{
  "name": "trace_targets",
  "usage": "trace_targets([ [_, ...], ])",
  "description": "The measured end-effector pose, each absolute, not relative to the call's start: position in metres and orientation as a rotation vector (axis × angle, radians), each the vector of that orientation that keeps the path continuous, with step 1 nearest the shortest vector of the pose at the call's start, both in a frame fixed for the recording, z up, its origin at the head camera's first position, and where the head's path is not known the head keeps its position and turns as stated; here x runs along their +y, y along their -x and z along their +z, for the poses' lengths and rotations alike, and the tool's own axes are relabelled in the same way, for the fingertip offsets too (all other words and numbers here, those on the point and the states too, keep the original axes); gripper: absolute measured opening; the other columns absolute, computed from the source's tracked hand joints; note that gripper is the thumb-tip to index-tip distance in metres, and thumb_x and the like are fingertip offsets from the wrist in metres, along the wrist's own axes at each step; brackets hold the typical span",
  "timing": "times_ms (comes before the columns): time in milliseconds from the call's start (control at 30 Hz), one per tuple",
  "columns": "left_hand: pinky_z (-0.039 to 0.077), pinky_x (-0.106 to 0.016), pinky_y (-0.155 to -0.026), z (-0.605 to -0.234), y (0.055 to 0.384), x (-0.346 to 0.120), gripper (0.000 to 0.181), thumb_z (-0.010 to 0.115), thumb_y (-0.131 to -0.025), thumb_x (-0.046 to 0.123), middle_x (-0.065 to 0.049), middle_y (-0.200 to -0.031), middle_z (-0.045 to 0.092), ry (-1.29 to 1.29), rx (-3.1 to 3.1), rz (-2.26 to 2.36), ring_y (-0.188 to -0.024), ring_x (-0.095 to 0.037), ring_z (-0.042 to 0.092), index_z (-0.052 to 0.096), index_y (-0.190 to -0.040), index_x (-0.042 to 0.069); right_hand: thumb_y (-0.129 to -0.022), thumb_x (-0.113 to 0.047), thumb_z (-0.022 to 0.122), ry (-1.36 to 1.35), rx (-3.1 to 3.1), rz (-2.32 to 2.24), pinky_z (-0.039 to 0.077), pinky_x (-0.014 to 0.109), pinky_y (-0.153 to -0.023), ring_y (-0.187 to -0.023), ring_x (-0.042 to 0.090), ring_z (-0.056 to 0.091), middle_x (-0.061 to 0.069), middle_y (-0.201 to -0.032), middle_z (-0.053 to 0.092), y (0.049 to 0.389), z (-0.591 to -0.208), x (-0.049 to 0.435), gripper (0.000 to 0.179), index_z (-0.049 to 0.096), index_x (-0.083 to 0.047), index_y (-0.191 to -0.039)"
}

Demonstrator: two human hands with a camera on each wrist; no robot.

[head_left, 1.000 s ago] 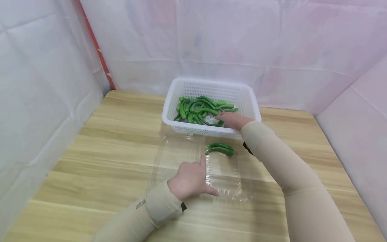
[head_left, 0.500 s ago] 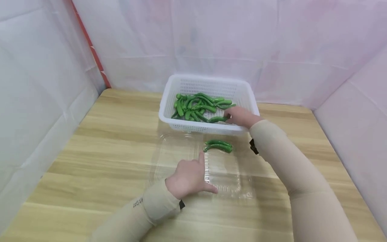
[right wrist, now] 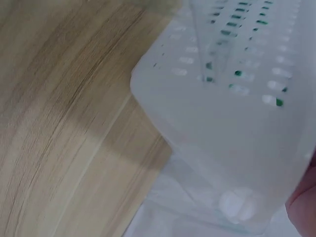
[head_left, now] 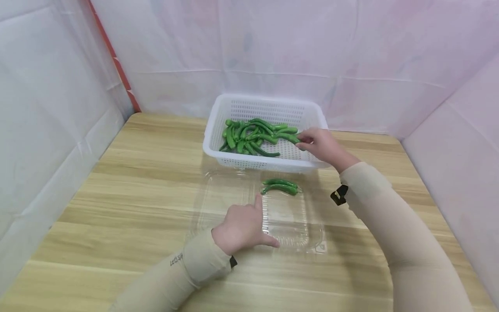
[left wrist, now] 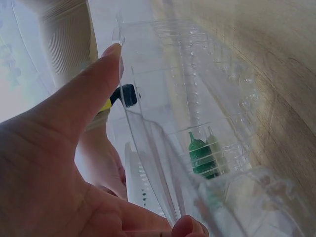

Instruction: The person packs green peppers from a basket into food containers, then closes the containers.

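On my head view, pale sheeting point(head_left: 273, 47) walls in the work on three sides, tinted pink toward the right. Inside it I have a wood-grain desk point(head_left: 136, 195), and two beige sleeves point(head_left: 413, 234) reach over it from the near side. At the far edge of the desk sits a white basket point(head_left: 257, 163) with slotted walls. Just in front of it lies a clear plastic box point(head_left: 286, 219), opened flat into two halves side by side.

Of the hands, my left hand point(head_left: 241, 227) is spread wide by the fold of the box, forefinger pointing away and thumb out to the right; the left wrist view shows it touching the plastic edge. My right hand point(head_left: 321, 145), at the right end of the basket, is narrow, finger and thumb pinching one green pepper point(head_left: 287, 137) by its right end. I cannot tell whether that pepper is clear of the others; the right wrist view gives me mostly basket wall and desk. A heap of peppers point(head_left: 255, 137) fills the left and middle of the basket. Two more peppers point(head_left: 281, 187) lie side by side at the far end of the box's right half.
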State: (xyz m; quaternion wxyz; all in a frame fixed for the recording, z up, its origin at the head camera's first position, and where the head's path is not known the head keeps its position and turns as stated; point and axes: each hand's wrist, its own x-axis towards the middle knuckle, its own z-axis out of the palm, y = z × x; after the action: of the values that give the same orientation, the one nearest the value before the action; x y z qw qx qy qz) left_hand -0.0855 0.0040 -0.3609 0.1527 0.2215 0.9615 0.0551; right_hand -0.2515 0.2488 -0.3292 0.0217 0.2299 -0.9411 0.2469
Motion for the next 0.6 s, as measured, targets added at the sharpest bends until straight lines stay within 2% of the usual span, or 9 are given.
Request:
trace_targets([
  [300, 0.038, -0.028, -0.045, -0.363, 0.086, 0.005, 0.126, 0.063, -0.058, 0.079, 0.001, -0.059, 0.051, -0.634, 2.746, 0.163, -0.052, -0.010, 0.049, 0.023, -0.144, -0.004, -0.085, -0.006, 0.067, -0.767, -2.701, 0.766, 0.051, 0.040, -0.070, -0.081, 0.025, 0.060, 0.014, -0.089, 0.062, 0.217, -0.319, 0.242, 0.016, 0.067, 0.003, -0.098],
  [467, 0.040, -0.028, -0.045, -0.364, 0.087, 0.004, 0.125, 0.064, -0.058, 0.079, -0.001, -0.062, 0.055, -0.645, 2.762, 0.171, -0.056, -0.012, 0.055, 0.026, -0.143, -0.004, -0.082, -0.005, 0.070, -0.863, -2.613, 0.676, 0.052, 0.037, -0.063, -0.075, 0.022, 0.062, 0.010, -0.085, 0.062, 0.196, -0.322, 0.236, 0.013, 0.068, -0.001, -0.094],
  [600, 0.041, -0.028, -0.046, -0.365, 0.089, 0.004, 0.125, 0.063, -0.058, 0.079, -0.003, -0.066, 0.059, -0.646, 2.763, 0.164, -0.061, -0.014, 0.059, 0.026, -0.143, -0.005, -0.081, -0.005, 0.072, -0.889, -2.625, 0.630, 0.051, 0.037, -0.062, -0.075, 0.020, 0.061, 0.007, -0.083, 0.062, 0.184, -0.328, 0.233, 0.011, 0.068, -0.002, -0.091],
])
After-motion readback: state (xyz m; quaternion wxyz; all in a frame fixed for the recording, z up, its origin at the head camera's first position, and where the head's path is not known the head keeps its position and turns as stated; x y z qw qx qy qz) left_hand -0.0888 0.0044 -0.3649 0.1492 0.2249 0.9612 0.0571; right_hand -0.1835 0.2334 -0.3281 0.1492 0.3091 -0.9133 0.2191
